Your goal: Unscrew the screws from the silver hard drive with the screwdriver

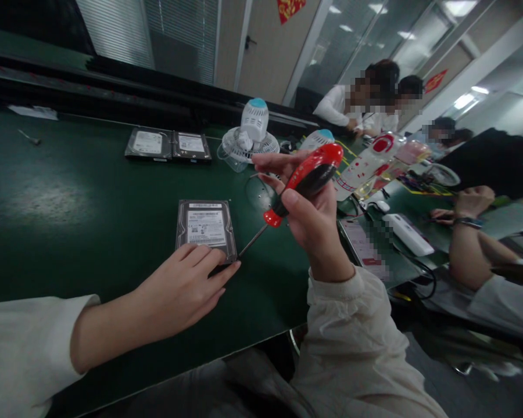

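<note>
A hard drive (pixel 206 226) lies label up on the dark green table (pixel 70 220). My left hand (pixel 183 290) rests flat on its near edge, fingers stretched out and pressing it down. My right hand (pixel 311 217) is closed round the red and black handle of a screwdriver (pixel 303 183). The thin metal shaft slants down to the left, and its tip sits at the drive's near right corner, just beside my left fingertips.
Two more hard drives (pixel 168 145) lie side by side at the back. White small fans (pixel 250 136) stand behind them. A co-worker's arm (pixel 464 244) with a watch rests at the right beside a white device (pixel 407 232) and cables. Other people sit farther back.
</note>
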A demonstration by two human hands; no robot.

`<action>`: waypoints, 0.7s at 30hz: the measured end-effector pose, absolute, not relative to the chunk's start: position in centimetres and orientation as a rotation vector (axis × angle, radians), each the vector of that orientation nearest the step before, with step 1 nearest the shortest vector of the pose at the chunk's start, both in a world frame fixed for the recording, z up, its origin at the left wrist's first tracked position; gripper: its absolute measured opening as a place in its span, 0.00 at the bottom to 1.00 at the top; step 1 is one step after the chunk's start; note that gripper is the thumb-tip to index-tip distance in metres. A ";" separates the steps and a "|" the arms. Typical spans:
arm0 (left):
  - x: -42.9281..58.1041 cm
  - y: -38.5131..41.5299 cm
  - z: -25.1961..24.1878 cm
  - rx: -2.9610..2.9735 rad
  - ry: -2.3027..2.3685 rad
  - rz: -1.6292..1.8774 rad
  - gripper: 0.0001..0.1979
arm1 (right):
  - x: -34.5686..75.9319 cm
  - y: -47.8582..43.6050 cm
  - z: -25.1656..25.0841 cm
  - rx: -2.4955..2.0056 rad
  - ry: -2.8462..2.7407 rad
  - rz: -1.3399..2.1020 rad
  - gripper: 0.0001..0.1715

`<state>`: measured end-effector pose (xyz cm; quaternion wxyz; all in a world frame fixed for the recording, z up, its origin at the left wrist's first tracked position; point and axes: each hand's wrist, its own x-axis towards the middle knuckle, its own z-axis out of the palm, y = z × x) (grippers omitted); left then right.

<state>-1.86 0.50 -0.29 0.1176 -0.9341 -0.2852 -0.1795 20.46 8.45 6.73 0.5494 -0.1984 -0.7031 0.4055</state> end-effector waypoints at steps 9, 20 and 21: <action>-1.9 0.6 -0.4 -2.728 -0.829 -0.538 0.20 | 20.3 8.3 6.8 -0.551 -1.641 0.896 0.15; -2.0 0.5 -0.3 -2.745 -0.827 -0.551 0.20 | 20.4 8.5 6.8 -0.504 -1.639 0.931 0.17; -2.0 0.5 -0.3 -2.744 -0.825 -0.553 0.20 | 20.3 8.5 6.7 -0.488 -1.635 0.909 0.15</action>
